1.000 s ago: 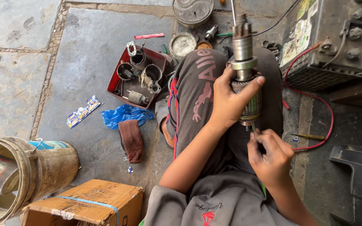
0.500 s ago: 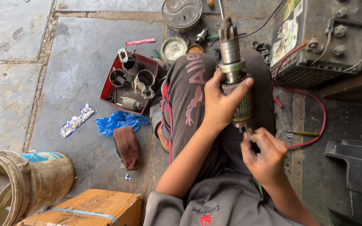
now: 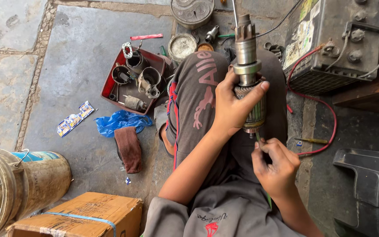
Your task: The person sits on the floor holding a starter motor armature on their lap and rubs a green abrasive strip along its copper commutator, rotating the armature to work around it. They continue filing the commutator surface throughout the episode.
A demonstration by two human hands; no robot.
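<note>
The left hand (image 3: 231, 109) was clenched round the armature (image 3: 248, 79), a grimy metal shaft with a gear at its top end and a ribbed drum lower down. Its grip wrapped the drum, thumb lying across the front, and it held the part upright above the person's knee. Just below, the right hand (image 3: 275, 164) was closed on a thin tool (image 3: 258, 137) whose tip met the bottom end of the armature; most of the tool was hidden inside the fist, so its kind could not be told.

On the stone floor (image 3: 66, 57) to the left of the knee sat a red tray (image 3: 110, 85) holding several dark metal housings and small parts. Near it lay a blue bag (image 3: 119, 122) and a brown rag (image 3: 129, 149), touching each other. A battery (image 3: 330, 44) stood at the upper right with a red wire (image 3: 325, 114) looping down from it. A screwdriver (image 3: 312, 141) lay beside that loop. A bucket (image 3: 27, 184) and a cardboard box (image 3: 84, 215) sat at the lower left, close together.
</note>
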